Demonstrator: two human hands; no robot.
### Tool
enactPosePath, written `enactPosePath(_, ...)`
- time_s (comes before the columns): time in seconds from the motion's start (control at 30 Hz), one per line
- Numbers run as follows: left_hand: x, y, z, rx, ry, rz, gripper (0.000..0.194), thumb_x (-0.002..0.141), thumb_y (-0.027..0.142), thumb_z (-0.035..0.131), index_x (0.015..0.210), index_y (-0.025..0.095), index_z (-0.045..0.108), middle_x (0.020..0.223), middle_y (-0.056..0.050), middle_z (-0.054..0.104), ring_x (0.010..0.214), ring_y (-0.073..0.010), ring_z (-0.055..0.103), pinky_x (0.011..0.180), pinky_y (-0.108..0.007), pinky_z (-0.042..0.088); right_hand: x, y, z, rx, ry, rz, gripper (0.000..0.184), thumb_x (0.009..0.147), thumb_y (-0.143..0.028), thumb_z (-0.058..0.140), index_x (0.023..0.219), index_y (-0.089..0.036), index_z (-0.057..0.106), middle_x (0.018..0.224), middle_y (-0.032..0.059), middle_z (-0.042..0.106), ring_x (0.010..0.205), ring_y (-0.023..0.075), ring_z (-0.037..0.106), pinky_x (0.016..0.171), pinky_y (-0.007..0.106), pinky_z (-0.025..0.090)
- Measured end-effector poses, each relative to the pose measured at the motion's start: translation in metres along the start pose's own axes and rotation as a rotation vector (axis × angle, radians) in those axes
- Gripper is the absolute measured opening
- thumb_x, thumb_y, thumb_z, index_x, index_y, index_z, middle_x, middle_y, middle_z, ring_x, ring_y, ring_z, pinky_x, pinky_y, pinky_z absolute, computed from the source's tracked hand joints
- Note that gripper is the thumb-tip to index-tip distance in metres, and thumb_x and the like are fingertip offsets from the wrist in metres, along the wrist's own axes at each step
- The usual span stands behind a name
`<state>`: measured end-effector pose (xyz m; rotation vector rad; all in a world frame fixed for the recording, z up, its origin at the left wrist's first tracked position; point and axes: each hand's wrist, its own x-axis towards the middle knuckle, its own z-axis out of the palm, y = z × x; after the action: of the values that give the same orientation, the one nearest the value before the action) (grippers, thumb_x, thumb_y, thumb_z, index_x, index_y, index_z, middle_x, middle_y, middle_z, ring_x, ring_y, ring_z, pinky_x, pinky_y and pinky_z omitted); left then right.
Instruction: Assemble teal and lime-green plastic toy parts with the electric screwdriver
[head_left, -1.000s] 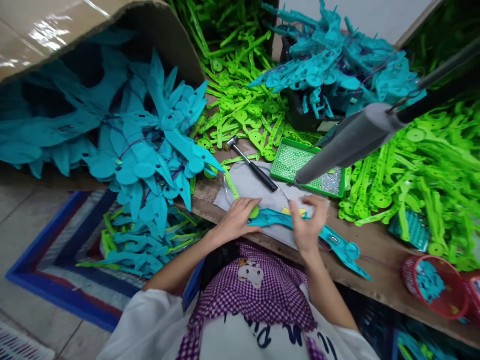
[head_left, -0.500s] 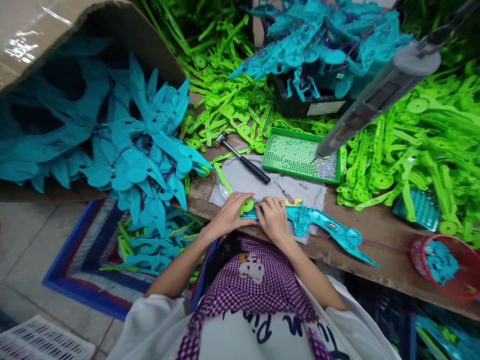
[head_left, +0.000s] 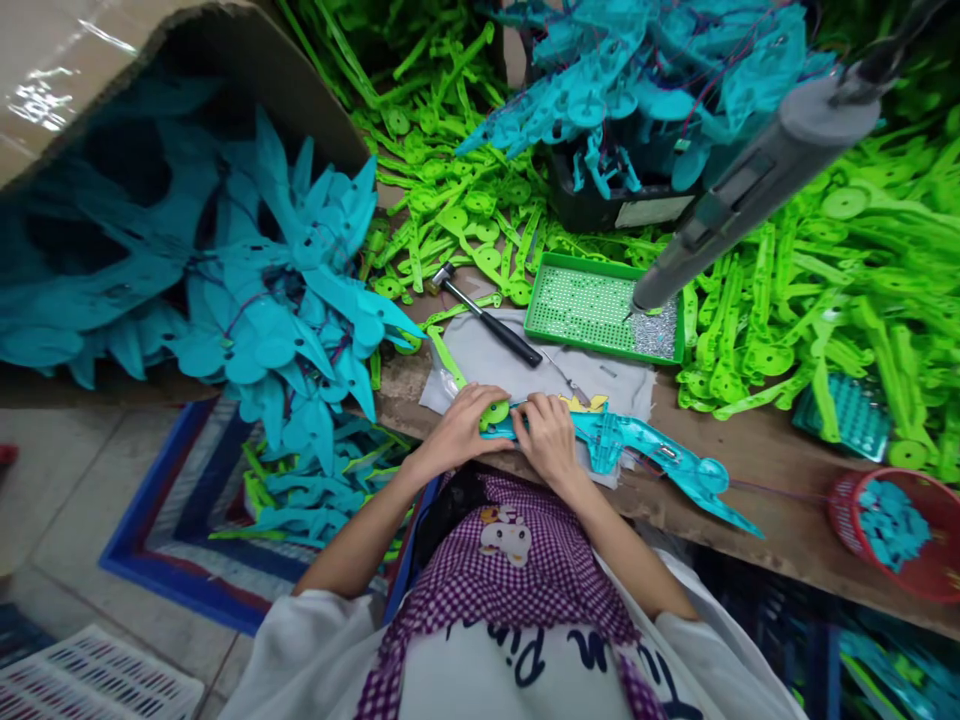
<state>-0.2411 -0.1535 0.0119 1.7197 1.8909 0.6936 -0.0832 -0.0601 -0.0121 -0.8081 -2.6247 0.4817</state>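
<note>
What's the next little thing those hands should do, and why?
Maybe the right hand should gently press the blue piece while the left hand steadies the green disc, because the disc sits at the blue piece's end and both hands' fingers are beside it.

White glare on the cardboard box (head_left: 90,60), dim shadow inside it, wide-angle stretch toward the edges.
</note>
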Motion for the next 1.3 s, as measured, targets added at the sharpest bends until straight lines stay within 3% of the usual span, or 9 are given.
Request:
enactPosePath(0.37,0.001,0.001,-0.005,-0.038,0.001,0.018,0.064,0.072,0.050,0.073,0.125,0.021,0.051,0.125,-0.011,0.057,0.121,-0.0273,0.051,0.112,-0.049,0.028,0.003,0.003,-0.007,0.038,-0.034,-0.047,0.020,0.095,-0.028,0.044,0.087,-0.019,0.060,0.092,0.0070,0.062,0.088,0.0208,0.052,0.084,0.036,0.035)
enactPosePath(0.57,0.010,0.003,-0.016,-0.015,-0.054,0.017,0.040,0.085,0.036,0.061,0.122,0.021,0.055,0.121,-0.009,0.060,0.114,-0.0250,0.055,0.098,-0.039,0.042,0.001,0.003,-0.004,0.053,-0.016,-0.044,0.022,0.095,-0.027,0.042,0.084,-0.019,0.060,0.091,0.0081,0.062,0.086,0.0211,0.051,0.082,0.035,0.037)
enactPosePath(0.77,0.019,0.000,-0.007,0.066,0.019,0.006,0.026,0.074,0.020,0.062,0.100,0.019,0.059,0.098,-0.006,0.065,0.098,-0.0230,0.060,0.089,-0.036,0.043,-0.002,0.000,0.002,0.029,0.026,-0.022,0.023,0.094,-0.026,0.043,0.080,-0.019,0.059,0.086,0.0077,0.061,0.083,0.0207,0.053,0.078,0.034,0.037)
enactPosePath(0.87,0.019,-0.002,-0.006,0.045,0.049,0.023,0.023,0.074,0.021,0.062,0.097,0.019,0.057,0.097,-0.005,0.065,0.096,-0.0220,0.060,0.087,-0.034,0.042,-0.002,0.001,0.002,0.037,0.056,-0.027,0.022,0.094,-0.027,0.044,0.080,-0.019,0.059,0.087,0.0078,0.062,0.084,0.0204,0.053,0.079,0.034,0.038)
enactPosePath(0.97,0.018,-0.002,-0.010,0.022,0.007,0.014,0.025,0.074,0.022,0.064,0.098,0.019,0.056,0.099,-0.005,0.063,0.097,-0.0210,0.059,0.087,-0.033,0.041,-0.002,0.003,0.001,0.079,0.072,-0.064,0.019,0.094,-0.027,0.046,0.085,-0.019,0.060,0.091,0.0071,0.064,0.087,0.0193,0.055,0.088,0.035,0.036)
enactPosePath(1.07,0.014,0.000,-0.015,0.059,-0.035,-0.010,0.037,0.075,0.030,0.069,0.107,0.019,0.055,0.110,-0.007,0.060,0.107,-0.0236,0.055,0.093,-0.036,0.037,-0.001,0.006,0.000,0.115,0.071,-0.069,0.018,0.094,-0.028,0.047,0.086,-0.020,0.061,0.092,0.0058,0.064,0.088,0.0180,0.055,0.094,0.036,0.034)
enactPosePath(1.17,0.010,0.002,-0.016,0.149,0.010,-0.073,0.053,0.075,0.042,0.070,0.120,0.020,0.052,0.115,-0.009,0.060,0.112,-0.0271,0.053,0.101,-0.042,0.027,0.000,0.007,-0.002,0.131,0.057,-0.047,0.019,0.094,-0.029,0.047,0.085,-0.020,0.061,0.090,0.0054,0.065,0.088,0.0173,0.056,0.094,0.036,0.034)
enactPosePath(1.3,0.007,0.006,-0.011,0.174,0.049,-0.126,0.044,0.079,0.040,0.068,0.118,0.022,0.059,0.108,-0.007,0.063,0.106,-0.0260,0.056,0.104,-0.045,0.022,0.002,0.004,-0.005,0.120,0.046,-0.053,0.019,0.095,-0.029,0.046,0.092,-0.020,0.062,0.094,0.0056,0.066,0.090,0.0171,0.057,0.097,0.037,0.030)
